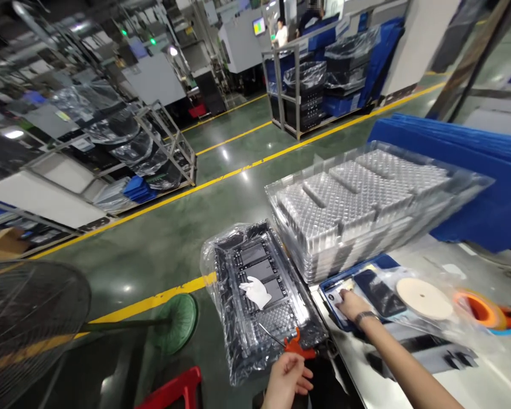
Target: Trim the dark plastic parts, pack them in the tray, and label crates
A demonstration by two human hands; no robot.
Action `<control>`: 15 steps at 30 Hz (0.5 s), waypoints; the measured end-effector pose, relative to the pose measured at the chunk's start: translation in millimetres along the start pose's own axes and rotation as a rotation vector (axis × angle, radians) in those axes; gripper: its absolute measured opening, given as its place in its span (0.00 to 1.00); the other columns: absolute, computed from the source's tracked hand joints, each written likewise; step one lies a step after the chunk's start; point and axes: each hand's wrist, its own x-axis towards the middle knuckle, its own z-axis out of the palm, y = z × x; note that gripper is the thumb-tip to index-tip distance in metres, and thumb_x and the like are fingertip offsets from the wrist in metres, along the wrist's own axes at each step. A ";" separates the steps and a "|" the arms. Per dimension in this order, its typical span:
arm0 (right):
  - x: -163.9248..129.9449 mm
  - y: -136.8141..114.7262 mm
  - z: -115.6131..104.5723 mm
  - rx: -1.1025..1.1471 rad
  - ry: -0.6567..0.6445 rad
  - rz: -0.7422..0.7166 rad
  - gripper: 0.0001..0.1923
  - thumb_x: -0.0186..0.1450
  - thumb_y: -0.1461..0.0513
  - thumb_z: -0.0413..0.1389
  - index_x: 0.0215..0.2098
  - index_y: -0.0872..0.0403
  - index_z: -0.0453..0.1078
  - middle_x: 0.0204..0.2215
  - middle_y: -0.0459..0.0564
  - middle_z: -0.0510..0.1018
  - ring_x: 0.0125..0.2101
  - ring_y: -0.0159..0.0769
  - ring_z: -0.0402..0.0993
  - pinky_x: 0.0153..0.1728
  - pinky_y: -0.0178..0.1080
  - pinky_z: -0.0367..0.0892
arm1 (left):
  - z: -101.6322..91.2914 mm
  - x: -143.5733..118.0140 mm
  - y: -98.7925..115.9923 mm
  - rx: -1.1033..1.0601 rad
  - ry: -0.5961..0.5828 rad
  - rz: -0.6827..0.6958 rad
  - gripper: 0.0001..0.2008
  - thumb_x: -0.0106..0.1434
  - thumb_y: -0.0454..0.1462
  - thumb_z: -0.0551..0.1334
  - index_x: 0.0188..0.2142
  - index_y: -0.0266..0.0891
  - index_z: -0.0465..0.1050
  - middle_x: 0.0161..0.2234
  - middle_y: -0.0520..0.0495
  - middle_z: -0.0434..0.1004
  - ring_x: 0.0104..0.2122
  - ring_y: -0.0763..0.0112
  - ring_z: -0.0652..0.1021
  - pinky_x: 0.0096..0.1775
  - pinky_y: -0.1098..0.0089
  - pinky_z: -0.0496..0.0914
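My right hand (352, 304), a band at its wrist, reaches into a shallow blue tray (381, 261) on the bench. Its fingers are bent together at a pale flat piece (334, 299) with a dark round mark; what they pinch is hidden. Beside it in the tray lies a dark flat rectangular part (378, 291). Lower down, my left hand (287, 379) is loosely curled with fingers apart and nothing visible in it. Just above it is an orange air blow gun (297, 345) with a thin nozzle. A white glove (256, 291) lies on the plastic-lined black crate (234, 341).
Stacked clear plastic trays (366, 199) rise behind the blue tray. A pale disc (423, 296) and orange tape rolls (479, 309) occupy the bench (409, 389). Left are a fan (34, 324) and red stool (174, 389). Racks and two people are farther back.
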 end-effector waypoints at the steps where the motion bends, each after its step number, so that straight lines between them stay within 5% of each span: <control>1: -0.9 0.4 -0.2 0.027 0.002 -0.014 0.09 0.65 0.60 0.56 0.42 0.56 0.70 0.41 0.49 0.76 0.41 0.35 0.73 0.44 0.45 0.70 | 2.1 0.4 -0.3 -0.003 -0.001 0.005 0.38 0.32 0.64 0.67 0.32 0.36 0.69 0.24 0.49 0.77 0.20 0.74 0.75 0.25 0.73 0.63; 6: -8.5 4.6 -8.7 0.258 0.052 -0.036 0.04 0.65 0.63 0.54 0.32 0.56 0.67 0.30 0.44 0.74 0.35 0.33 0.73 0.43 0.44 0.67 | 5.7 2.7 10.5 -0.025 0.037 0.079 0.37 0.34 0.63 0.68 0.32 0.35 0.70 0.24 0.48 0.78 0.20 0.74 0.75 0.26 0.73 0.63; 10: -37.9 -0.3 -25.5 0.580 0.039 -0.116 0.08 0.62 0.59 0.53 0.27 0.53 0.61 0.26 0.45 0.73 0.32 0.35 0.73 0.39 0.41 0.67 | 3.4 1.5 41.6 -0.118 0.098 0.164 0.33 0.34 0.58 0.72 0.31 0.34 0.73 0.27 0.45 0.79 0.26 0.70 0.77 0.31 0.69 0.68; 15: -90.3 -39.4 -33.7 0.926 -0.264 -0.370 0.28 0.44 0.42 0.61 0.30 0.53 0.65 0.24 0.46 0.74 0.28 0.36 0.72 0.32 0.39 0.67 | 27.6 -4.1 82.7 -0.338 -0.283 0.284 0.29 0.43 0.46 0.75 0.44 0.38 0.77 0.48 0.40 0.78 0.50 0.57 0.75 0.53 0.61 0.65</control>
